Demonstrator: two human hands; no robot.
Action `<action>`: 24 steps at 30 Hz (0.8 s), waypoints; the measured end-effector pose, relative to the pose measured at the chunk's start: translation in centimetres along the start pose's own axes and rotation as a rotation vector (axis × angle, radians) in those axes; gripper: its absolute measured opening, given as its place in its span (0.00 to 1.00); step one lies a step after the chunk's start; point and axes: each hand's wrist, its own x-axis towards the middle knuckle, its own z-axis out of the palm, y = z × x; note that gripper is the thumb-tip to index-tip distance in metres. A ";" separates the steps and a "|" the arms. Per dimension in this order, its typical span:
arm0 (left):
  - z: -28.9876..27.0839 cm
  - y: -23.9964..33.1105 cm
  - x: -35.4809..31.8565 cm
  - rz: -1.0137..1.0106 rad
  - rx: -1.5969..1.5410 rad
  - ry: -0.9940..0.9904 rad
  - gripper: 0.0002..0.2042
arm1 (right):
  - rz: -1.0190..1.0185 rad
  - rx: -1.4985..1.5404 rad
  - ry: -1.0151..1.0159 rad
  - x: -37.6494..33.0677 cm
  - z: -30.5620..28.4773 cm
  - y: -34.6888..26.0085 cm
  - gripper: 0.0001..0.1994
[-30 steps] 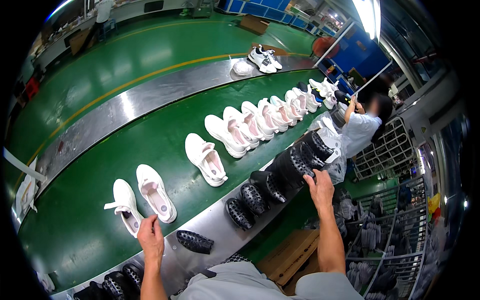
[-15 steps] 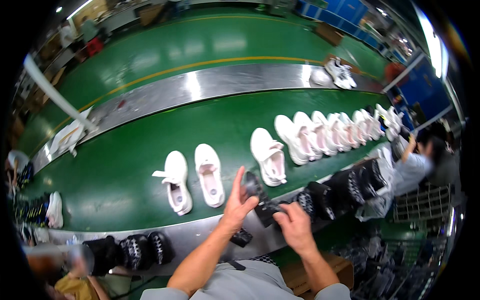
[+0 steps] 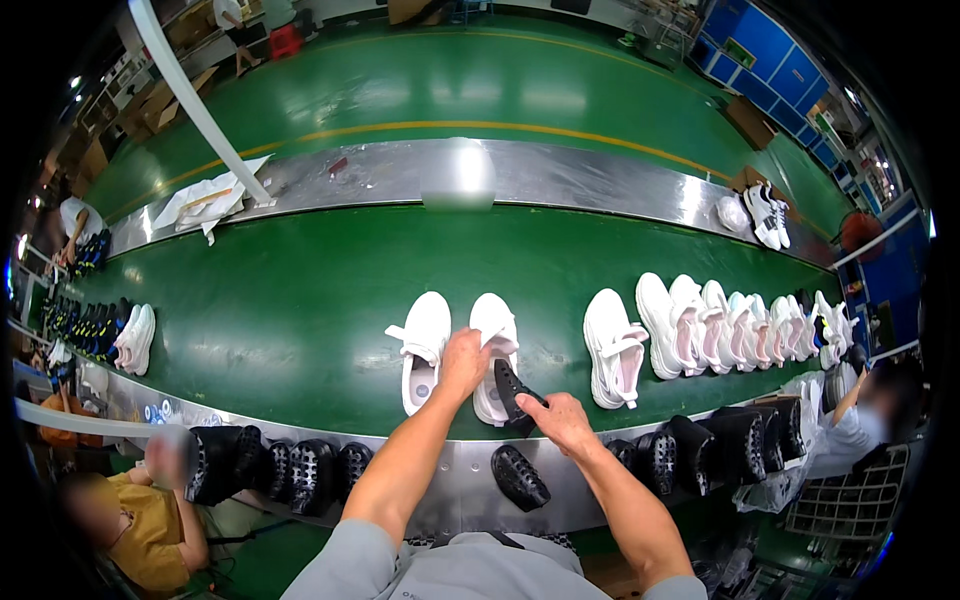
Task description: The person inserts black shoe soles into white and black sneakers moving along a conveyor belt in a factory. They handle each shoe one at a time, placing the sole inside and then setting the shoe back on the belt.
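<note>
Two white slip-on shoes stand side by side before me, a left one with its strap sticking out and a right one. My left hand is closed on the upper of the right shoe, at the tongue by its opening. Gripped in my right hand is a black, studded, shoe-shaped form. It tilts over that shoe's opening, its narrow end close to my left fingers; whether it touches the inside I cannot tell. A second black form lies on the metal ledge below.
Another white shoe stands to the right, before a row of white shoes. Black forms line the ledge on both sides. Across the green surface runs a metal strip. Co-workers sit at lower left and far right.
The view has swung left, so things sit further right. My left hand has gone from beside the black form to the right shoe's upper. My right hand has brought the form over the shoe.
</note>
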 end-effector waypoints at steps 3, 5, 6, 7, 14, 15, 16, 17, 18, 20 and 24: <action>0.6 0.1 1.2 0.122 0.019 -0.137 0.07 | -0.185 -0.334 0.286 3.4 2.4 -0.2 0.27; 0.8 1.7 1.6 0.195 0.034 -0.178 0.04 | -0.250 -0.409 0.443 5.9 5.2 -0.3 0.20; 0.8 1.1 1.6 0.181 0.020 -0.185 0.07 | -0.263 -0.384 0.484 6.6 6.9 -0.5 0.20; 0.9 -0.1 1.6 0.163 0.007 -0.183 0.12 | -0.285 -0.363 0.524 7.1 8.5 -0.9 0.20; -1.7 1.1 -2.2 -0.228 -0.227 -0.340 0.55 | -0.504 -0.134 0.525 7.2 6.1 1.3 0.29; -1.3 1.6 -2.4 -0.226 -0.196 -0.287 0.53 | -0.492 -0.122 0.486 8.1 6.2 1.5 0.28; -0.9 2.0 -2.3 -0.259 -0.115 -0.269 0.49 | -0.479 -0.110 0.447 9.0 6.3 1.9 0.26; -1.0 2.8 -2.3 -0.297 -0.032 -0.250 0.46 | -0.431 -0.127 0.464 9.6 6.5 1.7 0.24; -0.9 3.4 -2.2 -0.334 0.051 -0.231 0.43 | -0.382 -0.145 0.482 10.1 6.9 1.5 0.22; 0.5 2.0 -2.2 -0.328 0.113 -0.145 0.35 | -0.294 -0.168 0.519 11.0 7.8 0.9 0.20; 2.1 0.4 -2.2 -0.365 0.179 -0.042 0.28 | -0.146 -0.172 0.562 12.6 9.4 -0.1 0.20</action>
